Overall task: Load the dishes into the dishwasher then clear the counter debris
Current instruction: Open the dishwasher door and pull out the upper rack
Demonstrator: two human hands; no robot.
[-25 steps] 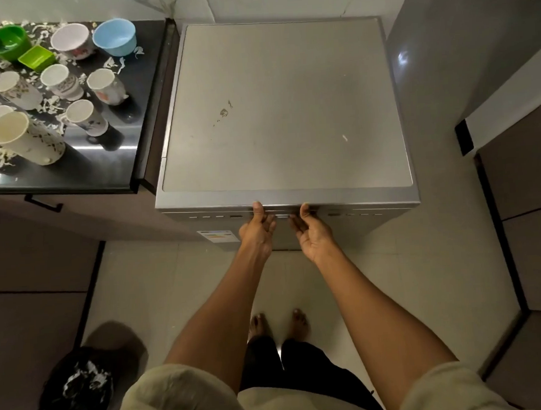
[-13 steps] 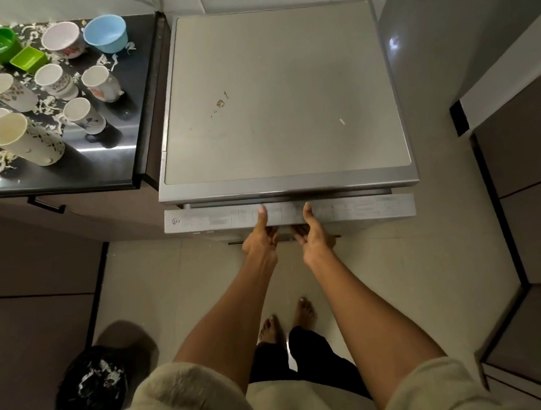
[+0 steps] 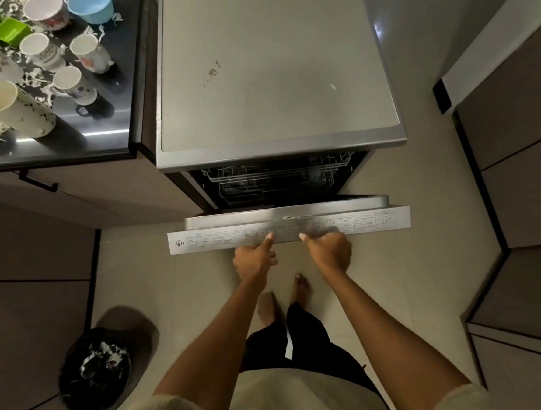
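While you stand barefoot on the tiled floor [image 3: 410, 291], your two arms reach forward to the top edge of the dishwasher door [image 3: 289, 233], which hangs partly open and tilts toward you. Your left hand [image 3: 254, 263] grips that edge from below, thumb laid up on the printed control strip and the other fingers curled under, out of sight. Your right hand [image 3: 328, 251] holds it the same way just beside, thumb on top and fingers wrapped beneath. Both hands sit near the middle of the door, probably so that its weight comes down evenly rather than twisting on the hinges.

To your near left, a black bin bag [image 3: 94, 369] stands open on the floor, handy for the debris later.

Beyond the door, the dark cavity shows the wire rack [image 3: 274, 179], apparently empty; the door likely must drop further before the rack can slide out.

Farther on lies the flat grey top of the dishwasher [image 3: 273, 71]. On the far left, the dark counter [image 3: 113, 141] carries the dishes waiting to be loaded: several mugs [image 3: 90, 52], a tall cream cup [image 3: 16, 108], a blue bowl [image 3: 90, 6] and green containers [image 3: 8, 30], with pale shredded debris [image 3: 38, 75] scattered among them. Nothing is loaded yet.
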